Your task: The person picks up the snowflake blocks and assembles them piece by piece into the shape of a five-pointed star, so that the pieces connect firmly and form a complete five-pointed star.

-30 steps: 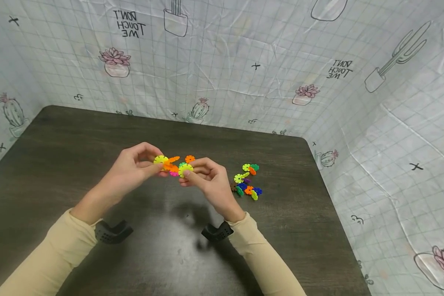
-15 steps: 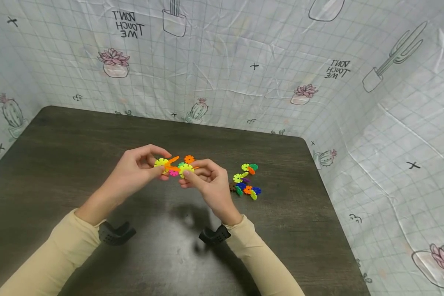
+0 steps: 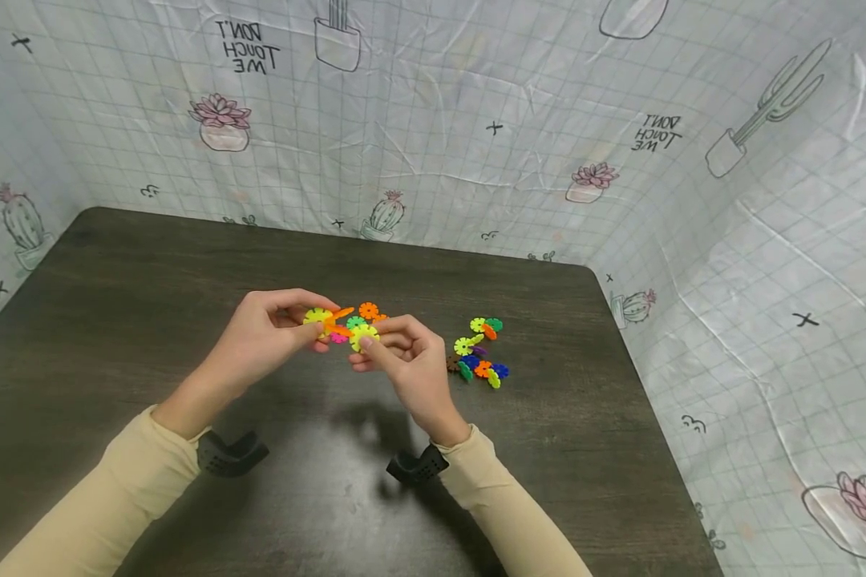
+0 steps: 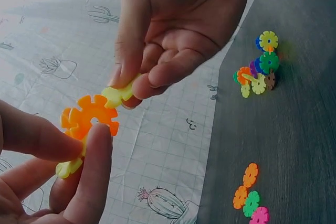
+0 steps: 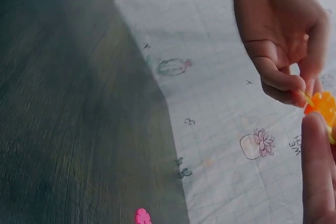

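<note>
My left hand [image 3: 263,340] pinches a yellow notched disc [image 3: 316,320], which is joined to orange notched discs [image 4: 96,117]. A second yellow disc [image 3: 364,337] is pinched between the thumb and fingers of my right hand [image 3: 414,369]. In the left wrist view this yellow disc [image 4: 118,96] meets the upper rim of an orange disc. Both hands hold the pieces above the dark table, close to each other. From the right wrist the orange disc [image 5: 321,105] shows partly, at the frame's edge behind a fingertip.
Beyond the hands, orange [image 3: 369,310], green [image 3: 356,323] and pink [image 3: 338,337] discs lie on the table [image 3: 548,449]. To the right is a group of linked yellow [image 3: 463,346], blue, green, orange and brown discs. A patterned curtain [image 3: 433,144] surrounds the back and sides.
The left hand's index finger has reached further right over the orange discs. Both hands stay close together, with the held discs shifting slightly right and toward the body.
</note>
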Motion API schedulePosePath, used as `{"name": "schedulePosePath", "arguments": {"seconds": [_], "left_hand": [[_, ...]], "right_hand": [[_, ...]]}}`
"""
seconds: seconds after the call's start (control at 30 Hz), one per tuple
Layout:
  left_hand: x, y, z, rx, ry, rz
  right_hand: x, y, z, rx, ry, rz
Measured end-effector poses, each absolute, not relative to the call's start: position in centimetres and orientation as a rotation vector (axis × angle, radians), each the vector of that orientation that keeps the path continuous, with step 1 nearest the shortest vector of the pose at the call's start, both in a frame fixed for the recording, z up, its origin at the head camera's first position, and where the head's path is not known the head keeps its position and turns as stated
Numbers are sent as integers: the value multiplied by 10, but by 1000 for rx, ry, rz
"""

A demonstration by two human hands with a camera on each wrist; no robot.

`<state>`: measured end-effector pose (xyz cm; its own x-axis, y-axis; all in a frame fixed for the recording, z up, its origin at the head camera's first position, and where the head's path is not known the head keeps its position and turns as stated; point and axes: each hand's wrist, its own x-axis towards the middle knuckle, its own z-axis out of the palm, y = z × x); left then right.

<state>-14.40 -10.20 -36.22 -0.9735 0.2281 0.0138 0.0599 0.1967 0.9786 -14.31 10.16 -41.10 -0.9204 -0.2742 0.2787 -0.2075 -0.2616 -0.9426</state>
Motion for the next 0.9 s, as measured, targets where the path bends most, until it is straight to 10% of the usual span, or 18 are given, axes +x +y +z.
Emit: {"name": "schedulePosePath", "arguments": {"seconds": [0.9], "left_hand": [[-145, -101, -357, 309, 2385, 1974]], "right_hand": [[-137, 99, -407, -621, 2058, -2590]]}}
